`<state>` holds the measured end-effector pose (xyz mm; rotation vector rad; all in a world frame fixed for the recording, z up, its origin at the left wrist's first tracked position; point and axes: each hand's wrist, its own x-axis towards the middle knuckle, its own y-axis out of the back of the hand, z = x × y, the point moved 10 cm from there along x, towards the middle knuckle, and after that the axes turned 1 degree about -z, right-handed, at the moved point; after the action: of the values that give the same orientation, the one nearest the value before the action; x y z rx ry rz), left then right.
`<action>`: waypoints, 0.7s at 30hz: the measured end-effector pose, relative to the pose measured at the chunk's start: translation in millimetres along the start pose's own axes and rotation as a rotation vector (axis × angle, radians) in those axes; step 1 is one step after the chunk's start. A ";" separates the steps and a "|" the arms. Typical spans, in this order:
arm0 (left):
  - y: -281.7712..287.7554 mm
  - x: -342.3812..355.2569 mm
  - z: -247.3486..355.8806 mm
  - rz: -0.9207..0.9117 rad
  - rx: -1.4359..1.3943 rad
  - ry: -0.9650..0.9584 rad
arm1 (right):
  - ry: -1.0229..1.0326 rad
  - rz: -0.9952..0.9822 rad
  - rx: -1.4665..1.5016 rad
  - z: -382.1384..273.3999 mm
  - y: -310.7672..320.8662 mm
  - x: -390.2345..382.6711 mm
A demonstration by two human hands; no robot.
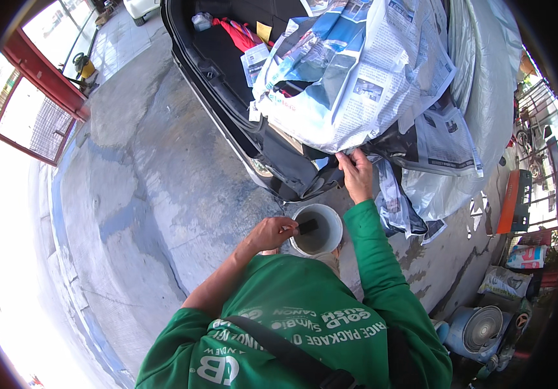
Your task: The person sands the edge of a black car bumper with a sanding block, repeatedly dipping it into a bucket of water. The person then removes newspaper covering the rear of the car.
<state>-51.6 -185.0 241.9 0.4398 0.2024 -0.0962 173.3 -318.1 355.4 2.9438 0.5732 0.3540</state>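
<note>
My left hand (272, 233) is closed on a small dark flat piece (307, 226), perhaps sandpaper, held over the mouth of a white bucket (335, 238). The bucket stands on the floor close in front of me, with greyish contents. My right hand (357, 176) reaches forward to the lower edge of the newspaper sheets (383, 97) draped over the car. Its thumb and fingers pinch at that edge; the exact fingertip contact is partly hidden. Just left of this hand is the car's dark open rear edge (285, 172).
Red and dark items (240, 35) lie inside the car. Silvery plastic sheeting (486, 84) covers its right side. An orange-and-black crate (514, 201), bags (505, 282) and a blue machine (480, 330) stand to the right. A yellow-and-black appliance (84, 66) is at far left.
</note>
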 end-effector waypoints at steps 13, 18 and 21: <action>36.6 71.2 19.0 0.035 -0.583 -0.061 | -0.135 -0.191 0.030 -20.2 -27.1 -13.1; 43.1 116.2 44.6 0.134 -1.216 0.027 | 0.047 -0.129 -0.191 -5.9 -27.6 -12.6; 58.1 139.6 31.1 0.179 -1.028 -0.012 | 0.102 -0.103 -0.239 -18.5 -27.0 -12.7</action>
<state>97.9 -152.8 263.5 -0.5674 0.1746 0.1816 147.7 -296.7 366.2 2.6686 0.6438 0.5247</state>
